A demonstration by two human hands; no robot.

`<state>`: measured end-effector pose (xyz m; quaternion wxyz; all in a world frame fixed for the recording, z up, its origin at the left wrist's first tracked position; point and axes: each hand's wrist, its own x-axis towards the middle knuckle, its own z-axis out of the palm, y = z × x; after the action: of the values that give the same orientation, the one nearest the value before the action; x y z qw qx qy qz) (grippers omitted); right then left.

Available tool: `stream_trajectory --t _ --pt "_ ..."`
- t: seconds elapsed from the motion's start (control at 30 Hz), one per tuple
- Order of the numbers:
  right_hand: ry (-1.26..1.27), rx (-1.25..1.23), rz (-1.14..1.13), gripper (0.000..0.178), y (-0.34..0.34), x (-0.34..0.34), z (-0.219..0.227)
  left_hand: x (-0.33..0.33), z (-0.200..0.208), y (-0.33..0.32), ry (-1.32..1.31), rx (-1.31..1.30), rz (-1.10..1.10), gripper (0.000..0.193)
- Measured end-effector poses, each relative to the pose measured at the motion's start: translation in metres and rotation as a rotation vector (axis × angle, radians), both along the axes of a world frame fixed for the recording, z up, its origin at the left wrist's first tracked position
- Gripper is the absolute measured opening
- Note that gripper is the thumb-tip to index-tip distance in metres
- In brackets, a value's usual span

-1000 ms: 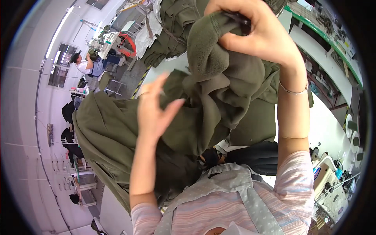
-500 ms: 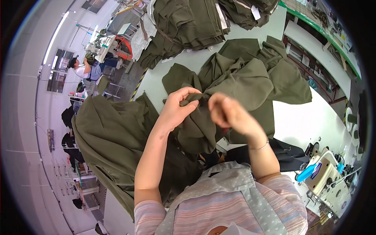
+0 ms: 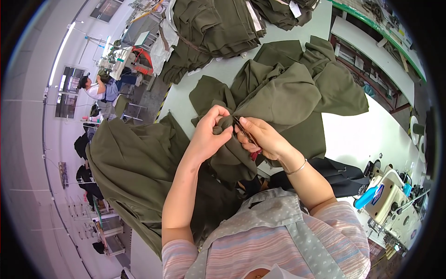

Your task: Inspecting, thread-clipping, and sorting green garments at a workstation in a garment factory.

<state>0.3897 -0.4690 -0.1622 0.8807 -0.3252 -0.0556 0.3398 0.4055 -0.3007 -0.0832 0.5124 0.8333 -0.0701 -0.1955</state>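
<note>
Olive-green cloth [image 3: 288, 95] lies in loose folds over the white table, and part of it is bunched up between my hands. My left hand [image 3: 204, 137] is closed, pinching a rolled bit of this cloth between thumb and fingers. Just to its right, my right hand [image 3: 267, 138] grips a pair of thread snips [image 3: 246, 131] with dark blades and a red part near the little finger. The blades point up and left, tips at the pinched cloth. Whether they touch a thread is too small to tell.
More olive cloth [image 3: 134, 158] drapes over the left side. Stacked olive pieces [image 3: 213, 30] stand at the far end of the white table [image 3: 357, 139]. A sewing machine [image 3: 388, 200] is at the right, black cloth [image 3: 332, 179] beside it. Another person [image 3: 97, 88] sits far left.
My right hand, blurred before, has moved left and down to the pinched cloth, and the snips now show clearly in it. My left hand keeps its pinch. The view has shifted slightly.
</note>
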Motion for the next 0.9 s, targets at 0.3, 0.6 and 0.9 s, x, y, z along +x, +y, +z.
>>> stream_trajectory --t 0.3,0.6,0.9 --pt "0.067 0.021 -0.018 0.033 0.003 0.002 0.004 -0.004 0.001 -0.001 -0.054 0.016 -0.023 0.017" --pt "0.04 0.042 -0.072 0.033 0.005 0.0 -0.001 -0.004 -0.005 0.0 -0.093 0.042 -0.014 0.015" --pt "-0.605 -0.455 -0.53 0.025 0.011 -0.008 0.031 -0.005 0.01 0.013 -0.255 0.003 0.03 0.015"
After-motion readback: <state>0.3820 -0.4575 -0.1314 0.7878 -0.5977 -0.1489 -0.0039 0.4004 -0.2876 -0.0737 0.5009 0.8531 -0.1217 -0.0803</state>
